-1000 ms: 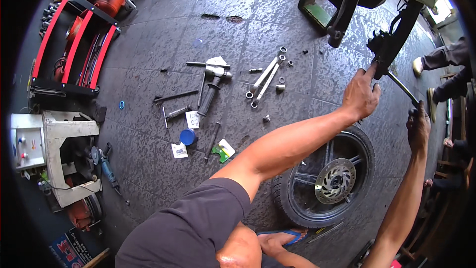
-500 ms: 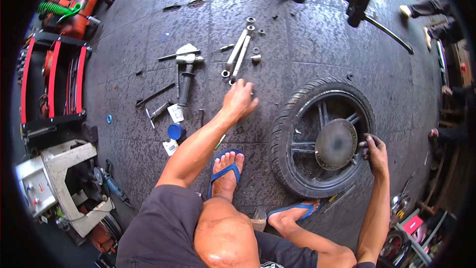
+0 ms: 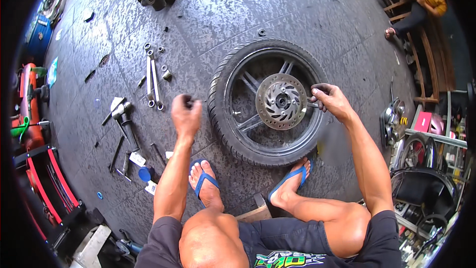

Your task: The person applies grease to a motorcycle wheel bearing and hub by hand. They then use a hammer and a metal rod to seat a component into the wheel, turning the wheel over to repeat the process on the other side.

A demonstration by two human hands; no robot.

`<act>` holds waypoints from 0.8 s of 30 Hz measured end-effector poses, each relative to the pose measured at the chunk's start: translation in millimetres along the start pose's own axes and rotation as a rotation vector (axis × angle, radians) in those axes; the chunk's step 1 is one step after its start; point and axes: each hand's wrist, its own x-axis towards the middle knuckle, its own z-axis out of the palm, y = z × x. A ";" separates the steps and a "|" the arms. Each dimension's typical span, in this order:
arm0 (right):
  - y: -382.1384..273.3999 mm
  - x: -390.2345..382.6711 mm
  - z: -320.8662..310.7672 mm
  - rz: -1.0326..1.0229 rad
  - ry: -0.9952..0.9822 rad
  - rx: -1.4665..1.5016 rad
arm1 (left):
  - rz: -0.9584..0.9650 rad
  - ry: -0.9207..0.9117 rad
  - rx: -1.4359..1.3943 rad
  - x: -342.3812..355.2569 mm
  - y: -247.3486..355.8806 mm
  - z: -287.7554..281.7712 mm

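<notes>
A motorcycle wheel (image 3: 241, 125) with a black tyre and dark spokes lies flat on the floor in front of me. At its centre is a slotted metal brake disc (image 3: 265, 115). My left hand (image 3: 186, 118) hovers left of the tyre with its fingers curled. Something dark shows between them, too blurred to name. Over the wheel's right side, near the disc, my right hand (image 3: 329, 100) has thumb and fingers pinched together. Whatever they may hold is too small to make out. Two ring spanners (image 3: 151, 79) lie beyond my left hand, beside a small metal socket (image 3: 166, 75).
A power tool with a black handle (image 3: 130, 131) lies at left, near a blue round cap (image 3: 144, 173). A red tool trolley (image 3: 42, 188) stands at far left, crowded shelves (image 3: 436, 139) at right. A seated person (image 3: 421, 0) is at far right.
The view has swung right, so the wheel sits nearer the middle. My left hand has moved from the spanners toward the tyre. My right hand remains by the wheel's right side.
</notes>
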 end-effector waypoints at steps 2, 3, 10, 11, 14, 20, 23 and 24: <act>10.0 -2.9 -1.1 0.005 -0.023 -0.019 | 0.235 -0.199 -0.070 -13.4 38.5 32.1; 14.8 -4.3 -1.4 0.007 -0.034 -0.005 | 0.413 -0.298 -0.060 -17.7 58.6 52.3; 42.8 -18.5 3.5 0.034 -0.061 0.100 | 0.769 -0.704 0.200 -37.5 134.1 149.8; 45.9 -21.4 3.1 0.044 -0.067 0.084 | 0.801 -0.656 0.188 -38.4 134.6 154.7; 53.8 -29.4 0.5 0.035 -0.063 0.079 | 0.827 -0.699 0.267 -39.6 130.7 159.4; 62.6 -34.8 -3.9 0.054 -0.043 0.083 | 0.910 -0.640 0.379 -42.0 136.3 161.7; 62.0 -28.6 6.6 0.021 -0.028 0.091 | 0.990 -0.639 0.387 -47.2 142.1 162.9; 61.1 -25.0 14.0 -0.058 -0.002 0.026 | 1.017 -0.686 0.407 -47.8 142.4 162.2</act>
